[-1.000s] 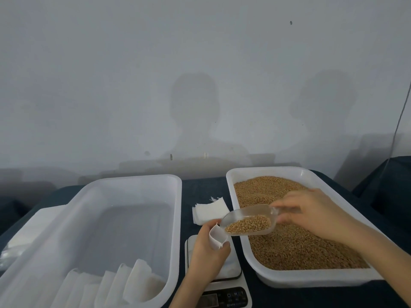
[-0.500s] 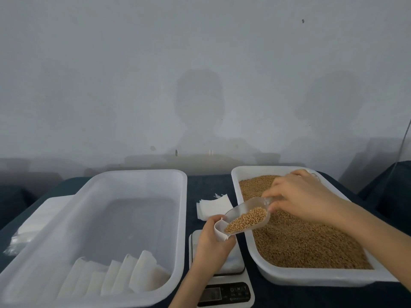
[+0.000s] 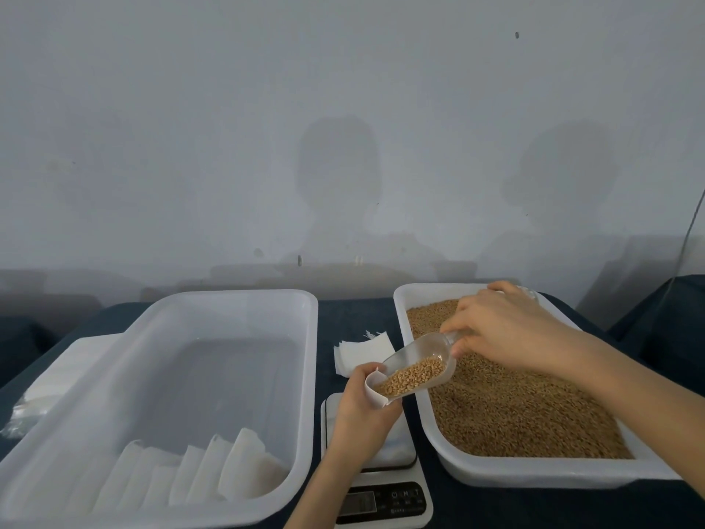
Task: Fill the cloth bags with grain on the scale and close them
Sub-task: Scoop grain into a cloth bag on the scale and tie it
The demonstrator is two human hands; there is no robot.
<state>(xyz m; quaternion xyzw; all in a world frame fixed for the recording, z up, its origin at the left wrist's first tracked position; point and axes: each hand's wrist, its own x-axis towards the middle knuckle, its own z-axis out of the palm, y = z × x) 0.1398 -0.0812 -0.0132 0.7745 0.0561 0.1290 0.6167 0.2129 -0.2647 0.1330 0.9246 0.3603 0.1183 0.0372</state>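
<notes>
**Scoop tips grain into a bag held over the scale**

A narrow strip of dark blue table cover (image 3: 354,318) runs between two containers. The white digital kitchen scale (image 3: 381,502) sits at the near end of it, and a flat stack of white cloth pieces (image 3: 362,353) lies at the far end.

The left hand (image 3: 358,414) is above the scale plate, its fingers curled round one small white cloth bag (image 3: 375,391) with the mouth held open. The hand hides whether the bag rests on the plate.

The right hand (image 3: 507,330) pinches the handle of a single clear plastic scoop (image 3: 419,360). The scoop crosses the left rim of the white plastic tray (image 3: 419,414) and tilts down, with its lip at the bag's mouth.

Brown grain (image 3: 515,414) fills most of that tray, and more lies in the scoop.

On the left, the large translucent white tub (image 3: 313,376) holds a row of about five white bags (image 3: 244,467) along its near wall. Their edges blur.

Clear packets (image 3: 38,395) lie beyond the tub's left side. A plain grey wall (image 3: 343,108) stands behind the table.
</notes>
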